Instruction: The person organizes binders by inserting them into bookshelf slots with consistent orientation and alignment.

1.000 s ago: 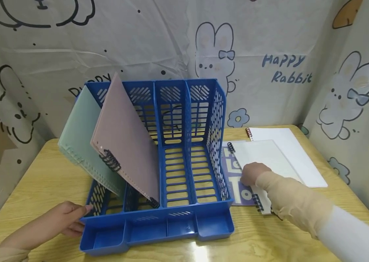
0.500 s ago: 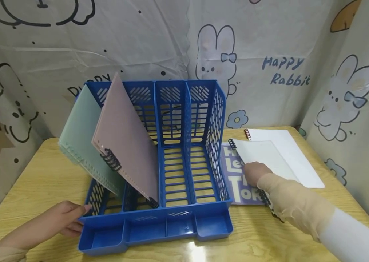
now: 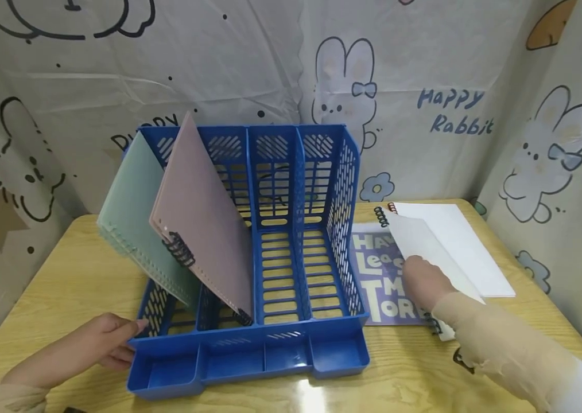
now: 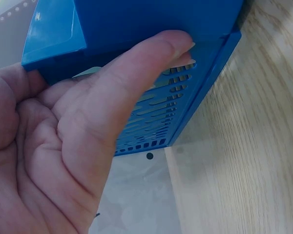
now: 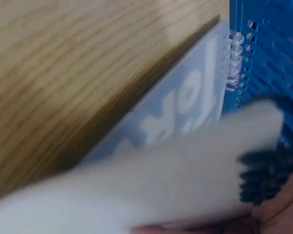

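My right hand [image 3: 427,281] grips the bound edge of a white spiral notebook [image 3: 417,232] with black coils. The notebook is tilted up above a purple notebook [image 3: 381,295] with large pale letters, lying beside the organizer. In the right wrist view, the white notebook [image 5: 185,175] is blurred and hides much of that hand. My left hand [image 3: 100,347] holds the front left corner of a blue desk file organizer [image 3: 239,335]; the left wrist view has its thumb [image 4: 161,51] along the side wall. Green [image 3: 138,212] and pink [image 3: 203,212] notebooks lean in the organizer's left slots.
Another white notebook [image 3: 469,246] with red coils lies at the back right of the wooden table [image 3: 58,281]. Shallow trays [image 3: 340,353] run along the organizer's front. A patterned curtain [image 3: 239,69] hangs behind and at both sides.
My right hand has shifted right and lifted the white notebook's bound edge, tilting it and uncovering more of the purple notebook. My left hand stays at the organizer's corner.
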### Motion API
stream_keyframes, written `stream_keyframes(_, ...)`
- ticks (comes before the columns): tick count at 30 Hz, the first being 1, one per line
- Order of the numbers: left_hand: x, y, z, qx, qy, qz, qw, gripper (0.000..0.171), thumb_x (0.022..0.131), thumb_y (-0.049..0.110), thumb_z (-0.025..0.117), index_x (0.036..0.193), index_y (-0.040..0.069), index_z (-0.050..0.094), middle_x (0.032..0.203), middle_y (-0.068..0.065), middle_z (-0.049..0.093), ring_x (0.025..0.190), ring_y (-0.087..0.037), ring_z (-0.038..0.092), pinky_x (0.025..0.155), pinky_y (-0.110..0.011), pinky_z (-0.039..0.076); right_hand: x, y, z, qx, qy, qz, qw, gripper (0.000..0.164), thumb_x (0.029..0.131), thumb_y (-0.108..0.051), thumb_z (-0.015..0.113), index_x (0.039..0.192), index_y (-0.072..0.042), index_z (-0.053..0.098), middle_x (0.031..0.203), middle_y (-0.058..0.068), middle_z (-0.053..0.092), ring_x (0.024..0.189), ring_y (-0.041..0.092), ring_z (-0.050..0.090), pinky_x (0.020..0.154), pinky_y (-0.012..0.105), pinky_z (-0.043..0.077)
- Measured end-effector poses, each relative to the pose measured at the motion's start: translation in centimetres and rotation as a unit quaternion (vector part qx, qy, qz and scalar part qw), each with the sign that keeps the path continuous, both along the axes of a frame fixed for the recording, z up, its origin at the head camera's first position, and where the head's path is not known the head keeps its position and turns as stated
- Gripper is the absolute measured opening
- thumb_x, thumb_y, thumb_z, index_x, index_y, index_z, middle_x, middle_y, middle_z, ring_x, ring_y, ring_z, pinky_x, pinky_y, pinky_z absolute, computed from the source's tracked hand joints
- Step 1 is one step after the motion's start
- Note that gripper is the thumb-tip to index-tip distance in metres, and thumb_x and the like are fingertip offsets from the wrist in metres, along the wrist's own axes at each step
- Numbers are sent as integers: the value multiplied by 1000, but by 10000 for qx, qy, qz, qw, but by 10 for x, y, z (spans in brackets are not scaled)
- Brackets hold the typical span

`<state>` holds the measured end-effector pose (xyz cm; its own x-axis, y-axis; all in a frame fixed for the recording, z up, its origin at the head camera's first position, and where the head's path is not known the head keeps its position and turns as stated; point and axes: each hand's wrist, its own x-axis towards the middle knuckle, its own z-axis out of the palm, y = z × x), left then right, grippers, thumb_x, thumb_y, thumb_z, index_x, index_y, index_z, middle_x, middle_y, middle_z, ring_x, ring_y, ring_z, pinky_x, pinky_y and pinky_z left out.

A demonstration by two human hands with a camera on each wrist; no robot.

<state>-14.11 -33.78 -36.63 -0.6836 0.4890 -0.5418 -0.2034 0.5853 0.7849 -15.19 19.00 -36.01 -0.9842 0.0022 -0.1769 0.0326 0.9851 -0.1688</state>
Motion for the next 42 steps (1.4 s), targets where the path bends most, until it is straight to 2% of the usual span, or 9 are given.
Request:
stream_keyframes(4, 0, -1, -1, 29, 29, 31, 10000, 68, 104, 32, 29, 118, -35, 37, 113, -42, 55, 94, -43, 65, 76, -48, 57, 9, -2, 9, 329, 294, -67, 9990, 37, 90, 4, 40, 114, 31, 32, 80, 38, 57, 65, 45, 62, 54, 49, 54)
stream_keyframes(8, 0, 0, -3, 82, 25, 44, 10000, 67, 104, 32, 29, 120, -34, 37, 120, -45, 48, 96, -43, 65, 77, -47, 57, 16, -1, 23, 409, 750, -94, 9963, 47, 89, 5, 42, 121, 33, 23, 90, 46, 52, 65, 48, 61, 50, 51, 54)
stream_keyframes(13, 1, 1, -6, 86, 23, 44, 10000, 63, 105, 29, 29, 124, -31, 35, 126, -47, 40, 98, -43, 64, 78, -46, 57, 19, 5, 39, 174, 1180, -321, 9923, 30, 92, 4, 35, 112, 26, 30, 79, 38, 52, 58, 47, 59, 45, 51, 51)
stream_keyframes(17, 0, 0, -5, 1, 54, 76, 10000, 62, 104, 27, 28, 122, -32, 36, 123, -47, 43, 97, -43, 65, 77, -45, 57, 20, 11, 47, -56, 1483, -535, 9875, 17, 93, 2, 30, 101, 16, 33, 66, 30, 51, 56, 49, 58, 42, 50, 48)
stream_keyframes(20, 0, -1, -5, -26, 98, 103, 9999, 62, 105, 28, 28, 122, -31, 38, 121, -47, 45, 96, -42, 65, 77, -45, 58, 21, 15, 51, -99, 2024, -531, 9778, 21, 91, 3, 29, 104, 18, 34, 63, 32, 51, 58, 52, 57, 41, 52, 46)
stream_keyframes(25, -1, -1, -4, -107, 123, 120, 9998, 63, 105, 28, 30, 126, -31, 32, 128, -48, 36, 97, -42, 64, 77, -45, 58, 28, 21, 53, -173, 2797, -410, 9591, 35, 90, 4, 31, 118, 24, 35, 68, 41, 53, 57, 54, 56, 44, 58, 46)
stream_keyframes(32, 0, -1, -3, -80, 52, 117, 9999, 64, 104, 28, 30, 124, -32, 34, 123, -47, 44, 97, -41, 65, 78, -44, 58, 48, 20, 59, -1168, 3071, -789, 9412, 35, 98, -4, 27, 126, 12, 41, 103, 44, 55, 86, 60, 56, 62, 65, 50)
stream_keyframes(36, 2, 0, 0, -127, 56, 187, 9997, 66, 105, 30, 30, 122, -33, 34, 123, -46, 44, 98, -43, 64, 78, -45, 57, 58, 13, 57, -1556, 3371, -914, 9240, 37, 101, -9, 27, 125, 13, 42, 107, 42, 55, 94, 58, 55, 72, 68, 47)
stream_keyframes(42, 3, 2, 1, -286, 31, 330, 9990, 69, 104, 34, 31, 122, -33, 34, 122, -45, 46, 99, -42, 64, 79, -45, 57, 72, 2, 55, -1804, 3753, -1135, 9021, 33, 100, -10, 31, 120, 14, 45, 101, 40, 57, 90, 55, 57, 69, 67, 46)
